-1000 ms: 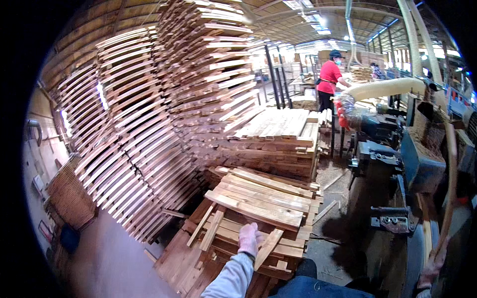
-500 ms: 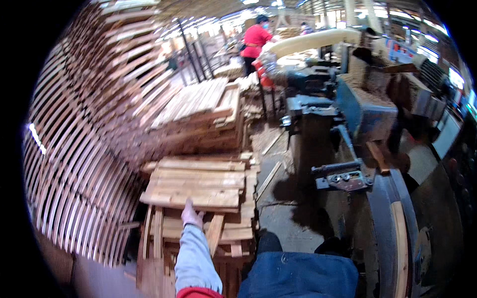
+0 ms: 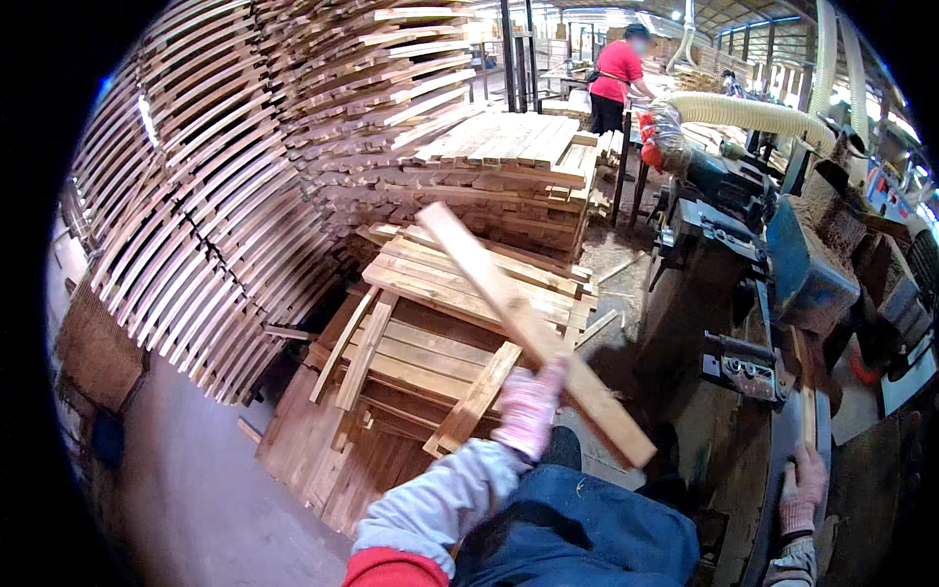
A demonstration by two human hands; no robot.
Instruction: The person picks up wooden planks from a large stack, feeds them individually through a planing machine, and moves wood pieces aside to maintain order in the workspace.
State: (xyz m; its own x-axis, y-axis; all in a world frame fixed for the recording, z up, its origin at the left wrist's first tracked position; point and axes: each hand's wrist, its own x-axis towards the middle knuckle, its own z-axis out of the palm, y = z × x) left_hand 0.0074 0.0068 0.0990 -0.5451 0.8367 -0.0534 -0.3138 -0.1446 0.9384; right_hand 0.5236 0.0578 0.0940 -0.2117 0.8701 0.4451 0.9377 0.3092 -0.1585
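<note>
My gloved left hand (image 3: 529,409) is closed around a wooden board (image 3: 504,298), lifted at a slant above the stack. Behind that board lies a pile of similar planks (image 3: 421,279), some laid crosswise. Low on the right, my gloved right hand (image 3: 802,487) rests at the near end of a narrow wooden strip (image 3: 807,401) on the machine's metal rail. Its fingers appear wrapped over the strip's end. The strip's far end runs toward the blue machine housing (image 3: 807,259).
Tall layered racks of wooden slats (image 3: 215,215) rise on the left. A metal clamp-like fixture (image 3: 745,367) juts out beside the rail. Farther off, a person in a red top (image 3: 616,73) stands near a ribbed cream hose (image 3: 748,114). Sawdust and offcuts lie on the floor (image 3: 626,264).
My left hand has taken a board off the pile and brought it up and to the right. My right hand has come into view at the strip. The view has turned left.
</note>
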